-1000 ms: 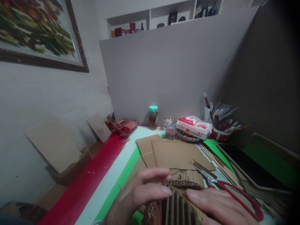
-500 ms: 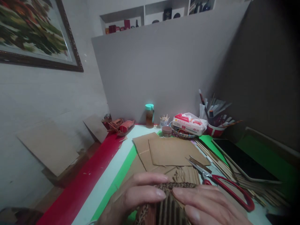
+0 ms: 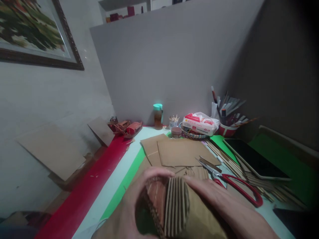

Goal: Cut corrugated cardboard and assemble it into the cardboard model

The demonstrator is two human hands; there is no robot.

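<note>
At the bottom centre a cardboard model [image 3: 176, 205] is tilted up, its ribbed corrugated strip facing me. A reddish-brown panel with rough corrugated edges sits left of the strip, and a smooth tan curved side lies to the right. My left hand [image 3: 129, 205] wraps around the reddish-brown part, thumb low and fingers over the top. Along the tan side lies my right hand [image 3: 224, 202], closed on the model with its fingertips hidden behind the top edge. Red-handled scissors [image 3: 240, 191] rest just beyond my right hand, blades pointing left over cardboard.
Flat cardboard sheets [image 3: 185, 152] lie ahead, with thin wooden sticks [image 3: 228, 162] and a black-screened tablet [image 3: 256, 159] to the right. Farther back stand a bottle [image 3: 158, 118], a tissue pack [image 3: 200, 123] and a brush-filled pot [image 3: 227, 130]. Small red model boats [image 3: 133, 128] sit back left.
The model has been raised and turned, so its corrugated strip and tan side now show. My left hand has spread around its left part; my right hand has shifted along the tan side. The view tilted down.
</note>
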